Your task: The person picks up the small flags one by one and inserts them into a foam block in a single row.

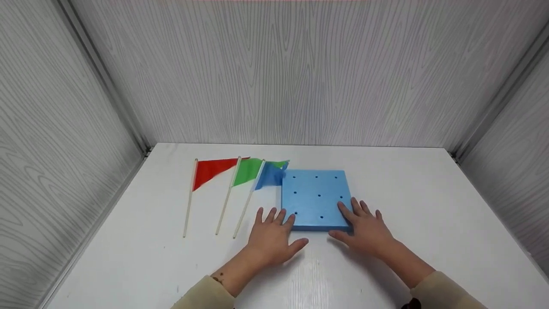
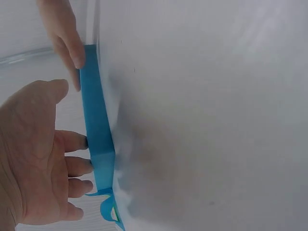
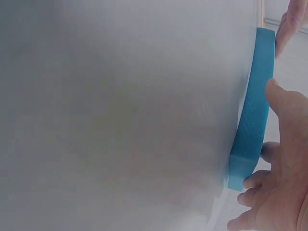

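- in the head view, the blue board (image 1: 306, 204) is lying flat on the white table (image 1: 128, 257), slightly right of the middle, with eight small holes showing in its top.
- the left hand (image 1: 270, 240) is resting with spread fingers at the board's near left corner, index fingertip overlapping the top; it is gripping nothing.
- the right hand (image 1: 366, 229) is resting at the near right corner, index finger lying over the top, thumb just beside the near edge; its grip is released too.
- the red flag (image 1: 208, 171) is lying farthest left, the green flag (image 1: 247, 171) is lying next, and the blue flag (image 1: 268, 176) is lying nearest the board, its cloth meeting the left edge.
- in the left wrist view, the left palm is showing, fingers pointing at the board's upper edge, while blue cloth is curling by the corner.
- in the right wrist view, the right thumb is lying at the board's upper edge, the fingers are sitting loosely near its corner, and the left hand is appearing at the far end.
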A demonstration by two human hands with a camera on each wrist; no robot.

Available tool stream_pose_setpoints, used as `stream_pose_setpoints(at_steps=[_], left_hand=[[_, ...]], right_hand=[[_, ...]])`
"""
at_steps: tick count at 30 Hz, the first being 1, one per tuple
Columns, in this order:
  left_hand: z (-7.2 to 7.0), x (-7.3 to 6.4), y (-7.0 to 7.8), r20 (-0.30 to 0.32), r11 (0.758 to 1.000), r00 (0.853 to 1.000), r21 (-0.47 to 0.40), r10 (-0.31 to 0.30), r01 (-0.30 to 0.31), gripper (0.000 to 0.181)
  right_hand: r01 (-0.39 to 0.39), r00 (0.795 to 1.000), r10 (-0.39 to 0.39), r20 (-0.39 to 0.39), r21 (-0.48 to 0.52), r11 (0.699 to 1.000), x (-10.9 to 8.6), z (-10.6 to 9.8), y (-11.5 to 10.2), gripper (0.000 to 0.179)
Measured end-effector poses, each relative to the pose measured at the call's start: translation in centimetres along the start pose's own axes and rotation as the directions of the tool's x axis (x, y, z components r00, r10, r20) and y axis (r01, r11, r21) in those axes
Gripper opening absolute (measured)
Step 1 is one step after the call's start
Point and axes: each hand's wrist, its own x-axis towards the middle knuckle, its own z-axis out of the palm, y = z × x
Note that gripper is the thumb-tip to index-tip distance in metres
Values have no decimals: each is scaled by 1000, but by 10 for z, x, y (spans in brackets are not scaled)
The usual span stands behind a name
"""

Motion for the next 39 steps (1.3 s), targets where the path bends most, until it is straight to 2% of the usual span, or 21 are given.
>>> stream_pose_setpoints(at_steps=[9, 17, 28, 32, 39], left_hand=[[-1, -9, -11, -2, 1000, 1000, 9, -15, 15, 86], [-2, -16, -15, -11, 1000, 999, 5, -30, 30, 86], [0, -24, -17, -14, 1000, 1000, -12, -25, 25, 87], [1, -26, -18, -4, 999, 1000, -22, -27, 27, 88], [2, -25, -18, 0, 999, 999, -38, -35, 35, 89]], right_hand=[[25, 1000, -25, 6, -1, 1000, 4, 5, -12, 99], [34, 999, -34, 0, 4, 999, 5, 9, -17, 98], [36, 999, -36, 0, -4, 999, -4, 9, -22, 98], [42, 999, -42, 1, 25, 999, -8, 8, -23, 97], [17, 1000, -18, 14, 71, 997, 0, 9, -14, 112]])
